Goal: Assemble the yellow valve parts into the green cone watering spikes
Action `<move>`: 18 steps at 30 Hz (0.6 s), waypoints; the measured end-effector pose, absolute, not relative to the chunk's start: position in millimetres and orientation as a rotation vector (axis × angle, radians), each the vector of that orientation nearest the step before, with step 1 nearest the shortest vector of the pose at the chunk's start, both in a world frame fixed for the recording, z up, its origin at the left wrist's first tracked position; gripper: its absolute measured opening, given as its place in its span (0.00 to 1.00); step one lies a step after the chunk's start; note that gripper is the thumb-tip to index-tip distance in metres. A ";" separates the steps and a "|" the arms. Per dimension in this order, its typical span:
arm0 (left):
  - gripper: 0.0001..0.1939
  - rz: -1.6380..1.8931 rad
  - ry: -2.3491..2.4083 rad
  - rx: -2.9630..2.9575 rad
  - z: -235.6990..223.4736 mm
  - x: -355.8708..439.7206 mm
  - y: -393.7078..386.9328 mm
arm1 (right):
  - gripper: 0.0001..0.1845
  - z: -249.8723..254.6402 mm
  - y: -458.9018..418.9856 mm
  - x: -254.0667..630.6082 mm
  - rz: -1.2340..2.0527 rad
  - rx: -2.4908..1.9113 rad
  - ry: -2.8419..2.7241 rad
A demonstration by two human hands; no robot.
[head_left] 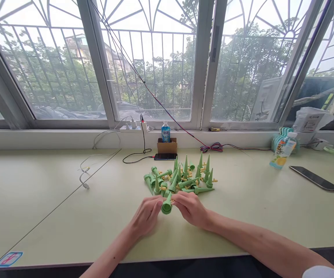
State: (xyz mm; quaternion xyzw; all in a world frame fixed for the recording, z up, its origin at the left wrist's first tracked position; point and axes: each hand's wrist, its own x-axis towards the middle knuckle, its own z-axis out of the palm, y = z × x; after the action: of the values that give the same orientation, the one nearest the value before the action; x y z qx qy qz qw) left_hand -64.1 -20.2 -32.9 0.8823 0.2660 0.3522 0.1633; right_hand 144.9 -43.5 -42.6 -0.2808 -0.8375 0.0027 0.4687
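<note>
Spike (167, 205), green and open-ended, sits between our left hand (150, 212) and right hand (190, 208), fingers closed on it above the counter (230, 227); we cannot fully read the bottle labels.

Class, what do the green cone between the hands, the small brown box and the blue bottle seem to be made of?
Green cone: probably moulded plastic, satin; its colour is even, its surface smooth.
Brown box: apparently cardboard, matt; plain brown, thin flat walls.
Blue bottle: likely plastic, glossy; bright, translucent-looking blue, though glass is possible.

Grn spikes (186, 166) w/ yel valves (215, 180), plain pale-grn tbl (120, 227)
</note>
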 end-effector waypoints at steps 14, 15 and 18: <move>0.26 1.029 0.881 2.477 -33.2 -65.0 -20.3 | 0.10 -42.4 -43.3 144.1 0.168 -0.622 -1.987; 0.25 1.036 0.896 2.479 -35.2 -65.2 -19.1 | 0.11 -42.7 -42.6 144.3 0.185 -0.630 -1.983; 0.23 1.060 0.901 2.467 -40.7 -65.8 -15.9 | 0.11 -44.0 -40.4 145.1 0.229 -0.659 -1.982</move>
State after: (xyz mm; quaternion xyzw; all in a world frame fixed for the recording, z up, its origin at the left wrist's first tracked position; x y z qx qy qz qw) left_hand -65.8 -15.9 -40.7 0.8606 0.3145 0.3697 0.1542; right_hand 145.1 -40.4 -44.0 -0.2723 -0.8185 0.0945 0.4970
